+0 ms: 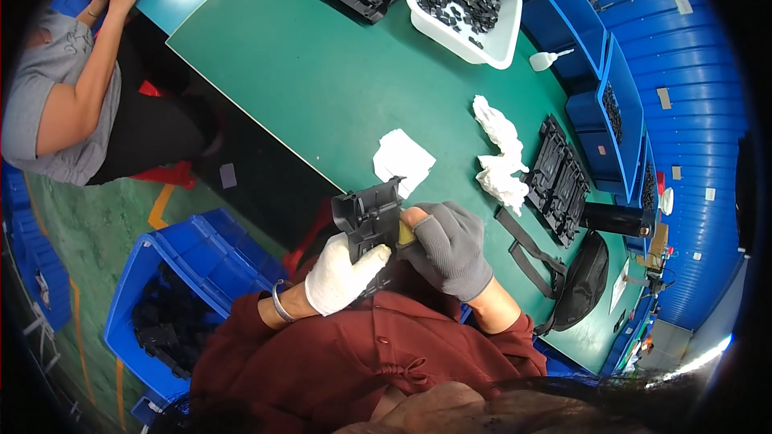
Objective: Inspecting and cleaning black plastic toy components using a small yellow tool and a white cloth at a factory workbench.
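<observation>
A black moulded plastic part (pixel 375 210) with ribs and a curved end is held up in front of my body, over the table's near edge. My left hand (pixel 342 275), in a white glove, grips its lower end with the thumb across it. My right hand (pixel 450 251), in a grey glove with one bare fingertip showing, is closed against the part's right side. Something small and yellow (pixel 406 233) shows at its fingertips; I cannot make out what it is. A white sheet of paper (pixel 402 162) lies just beyond the part.
On the green table (pixel 281 72) stand a white tub (pixel 503 40) of small black pieces, black panels (pixel 556 181), crumpled white cloth (pixel 503 153) and a black pouch (pixel 581 285). Blue bins (pixel 619 112) line the right. A blue crate (pixel 133 273) holds black parts; a co-worker (pixel 72 104) sits left.
</observation>
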{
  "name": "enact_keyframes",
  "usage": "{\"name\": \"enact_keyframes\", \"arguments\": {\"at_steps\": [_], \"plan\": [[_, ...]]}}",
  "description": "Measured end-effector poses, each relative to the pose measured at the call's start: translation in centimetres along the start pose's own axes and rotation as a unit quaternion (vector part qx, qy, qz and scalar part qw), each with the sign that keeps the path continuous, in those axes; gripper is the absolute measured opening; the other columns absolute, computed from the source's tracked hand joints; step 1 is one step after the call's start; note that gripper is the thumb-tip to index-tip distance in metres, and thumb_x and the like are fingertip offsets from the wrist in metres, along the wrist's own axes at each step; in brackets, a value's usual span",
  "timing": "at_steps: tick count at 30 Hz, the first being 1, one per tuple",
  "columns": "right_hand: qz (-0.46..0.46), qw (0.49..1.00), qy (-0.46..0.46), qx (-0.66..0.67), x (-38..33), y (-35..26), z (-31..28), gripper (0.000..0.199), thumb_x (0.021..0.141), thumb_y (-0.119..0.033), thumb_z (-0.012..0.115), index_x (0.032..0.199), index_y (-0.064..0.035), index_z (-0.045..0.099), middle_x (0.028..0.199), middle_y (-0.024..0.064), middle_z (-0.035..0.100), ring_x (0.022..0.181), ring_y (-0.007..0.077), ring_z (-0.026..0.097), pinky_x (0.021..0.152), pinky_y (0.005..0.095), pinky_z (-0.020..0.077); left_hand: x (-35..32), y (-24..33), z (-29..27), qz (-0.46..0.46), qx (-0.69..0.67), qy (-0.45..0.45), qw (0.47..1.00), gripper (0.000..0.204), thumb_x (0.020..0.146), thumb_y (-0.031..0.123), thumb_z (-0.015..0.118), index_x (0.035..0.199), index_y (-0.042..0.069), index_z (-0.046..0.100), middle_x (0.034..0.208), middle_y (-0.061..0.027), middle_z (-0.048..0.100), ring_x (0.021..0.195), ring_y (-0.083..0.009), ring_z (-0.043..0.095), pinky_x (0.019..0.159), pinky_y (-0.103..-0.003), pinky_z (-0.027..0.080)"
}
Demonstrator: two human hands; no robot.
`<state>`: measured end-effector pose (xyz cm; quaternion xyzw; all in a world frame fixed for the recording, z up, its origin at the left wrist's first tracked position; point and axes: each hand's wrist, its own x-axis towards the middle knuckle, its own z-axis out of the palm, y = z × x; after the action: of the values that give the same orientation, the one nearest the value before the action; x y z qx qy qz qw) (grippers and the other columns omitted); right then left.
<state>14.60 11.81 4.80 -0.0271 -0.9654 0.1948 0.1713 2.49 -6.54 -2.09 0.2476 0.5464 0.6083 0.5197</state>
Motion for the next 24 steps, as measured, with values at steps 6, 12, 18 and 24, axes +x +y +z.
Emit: {"name": "enact_keyframes", "arguments": {"at_steps": [6,12,18,24], "plan": [[-0.001,1.000,-0.012,0.011,-0.16,0.22,-0.15,0.066,0.065,-0.010,0.089,0.126,-0.0033,0.064,0.106,0.0106,0.071,0.077,0.0294,0.068,0.064,0.0400,0.0537,0.01,-0.24,0.11,0.028,0.002,0.001,1.000,0.031,0.109,0.018,0.070,0.131,-0.003,0.072,0.102,-0.0120,0.079,0.089,-0.0159,0.072,0.080,-0.036,0.059],[-0.005,1.000,-0.016,0.013,-0.32,0.57,-0.10,0.068,0.063,-0.012,0.089,0.125,-0.0033,0.064,0.107,0.0103,0.071,0.077,0.0290,0.067,0.065,0.0405,0.0531,0.01,0.05,-0.14,-0.002,-0.017,-0.018,1.000,0.031,0.109,0.016,0.070,0.133,-0.003,0.071,0.103,-0.0101,0.078,0.090,-0.0139,0.071,0.080,-0.035,0.059],[0.006,0.999,-0.035,-0.009,-0.33,0.36,-0.23,0.064,0.065,-0.012,0.088,0.124,-0.0031,0.066,0.105,0.0104,0.071,0.078,0.0300,0.069,0.065,0.0408,0.0545,0.16,0.18,-0.09,0.009,-0.021,-0.020,1.000,0.030,0.109,0.014,0.068,0.134,-0.003,0.071,0.107,-0.0100,0.078,0.095,-0.0132,0.071,0.083,-0.034,0.059],[0.032,0.997,-0.044,0.056,-0.06,0.76,-0.21,0.056,0.070,-0.010,0.086,0.121,-0.0013,0.066,0.100,0.0118,0.070,0.075,0.0317,0.068,0.063,0.0409,0.0540,0.14,0.31,-0.10,-0.024,-0.050,-0.032,0.998,0.030,0.110,0.013,0.065,0.136,-0.002,0.069,0.114,-0.0104,0.080,0.101,-0.0130,0.072,0.088,-0.034,0.060]]}}
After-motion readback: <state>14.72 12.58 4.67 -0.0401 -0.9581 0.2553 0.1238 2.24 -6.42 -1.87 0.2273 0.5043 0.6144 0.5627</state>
